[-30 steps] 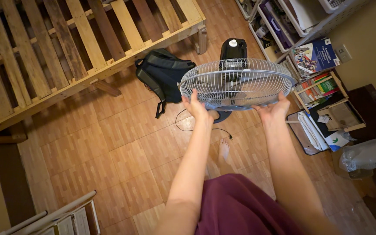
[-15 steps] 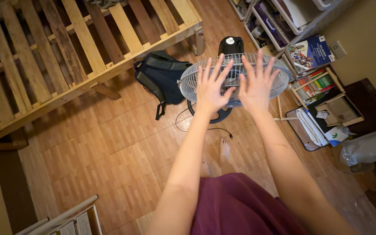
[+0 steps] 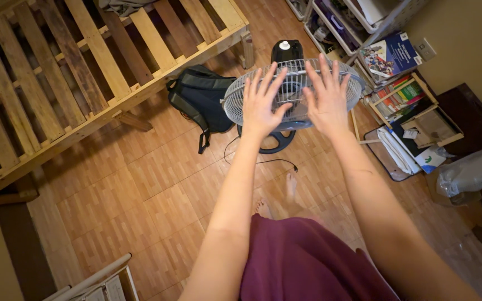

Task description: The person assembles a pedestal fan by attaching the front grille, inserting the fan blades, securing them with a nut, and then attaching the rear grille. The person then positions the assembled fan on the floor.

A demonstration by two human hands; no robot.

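A standing fan with a round white wire grille [image 3: 235,100] faces up at me, its black motor housing [image 3: 285,51] behind and its dark round base [image 3: 271,144] on the floor. My left hand [image 3: 261,101] lies flat over the grille's left half with fingers spread. My right hand [image 3: 323,96] is spread flat over the right half. Neither hand grips anything. The fan's black cord and plug [image 3: 293,165] lie loose on the floor.
A black backpack [image 3: 199,97] lies left of the fan beside a wooden slatted bed frame [image 3: 79,61]. Shelves with books [image 3: 400,78] and papers stand at the right, with a plastic bag [image 3: 467,173] near the wall. My bare feet [image 3: 288,187] stand on the wood-pattern floor.
My hands left the grille's front rim, where they held it a second ago, and now lie spread flat on top of the grille. The view shifted slightly.
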